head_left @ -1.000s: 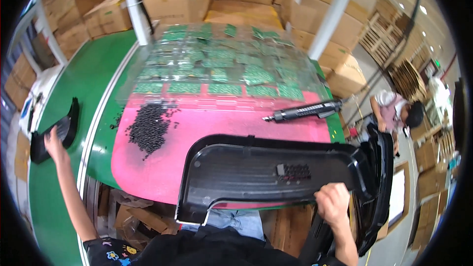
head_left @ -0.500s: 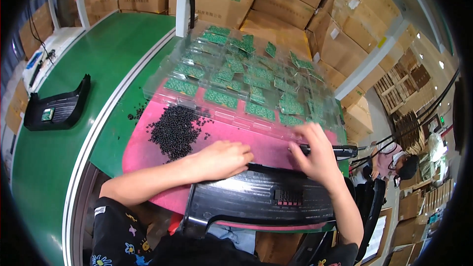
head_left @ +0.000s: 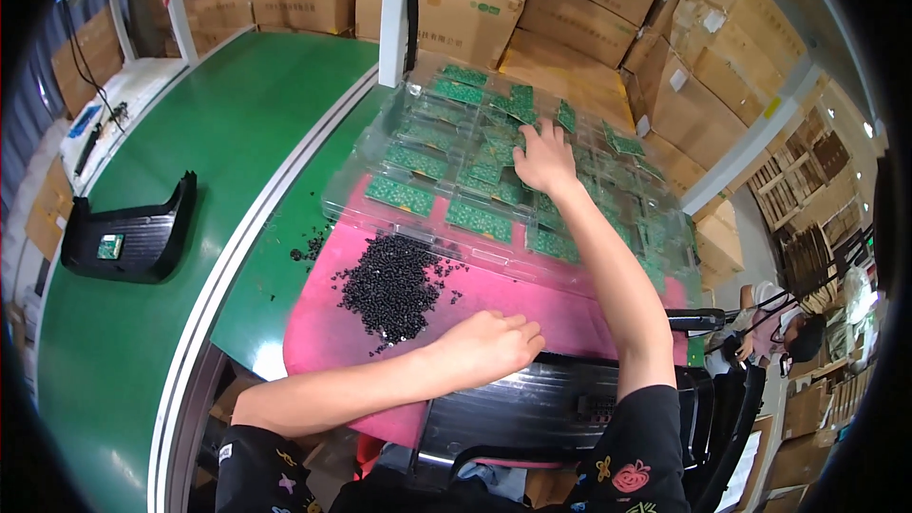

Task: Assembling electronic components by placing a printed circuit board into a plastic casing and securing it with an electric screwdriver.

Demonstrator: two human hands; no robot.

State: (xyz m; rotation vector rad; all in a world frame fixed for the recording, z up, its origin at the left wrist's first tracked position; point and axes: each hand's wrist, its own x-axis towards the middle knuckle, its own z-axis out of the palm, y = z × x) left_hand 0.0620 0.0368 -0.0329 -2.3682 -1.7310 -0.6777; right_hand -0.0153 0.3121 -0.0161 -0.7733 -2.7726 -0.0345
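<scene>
Across my lap and the table's near edge lies a long curved black plastic housing (head_left: 532, 404). My left hand (head_left: 494, 347) rests by its upper edge with the fingers curled in; whatever they may hold is hidden. My right hand (head_left: 546, 157) reaches far forward over a clear plastic compartment tray (head_left: 494, 255), fingers spread among the green circuit boards (head_left: 480, 218) lying in it. A heap of small black screws or similar little parts (head_left: 389, 285) sits on the pink mat (head_left: 313, 323), left of the tray's near edge.
A black pen-shaped tool (head_left: 695, 319) lies at the mat's right side. Left, a second black housing (head_left: 133, 237) with a small board (head_left: 110, 246) sits on the green belt (head_left: 275, 85). A white post (head_left: 394, 19) and cardboard boxes (head_left: 579, 24) stand behind; a person (head_left: 769, 332) sits at right.
My right hand has moved from beside the pen-shaped tool forward over the boards in the tray. My left hand stays by the housing's edge. The whole view has shifted somewhat.
</scene>
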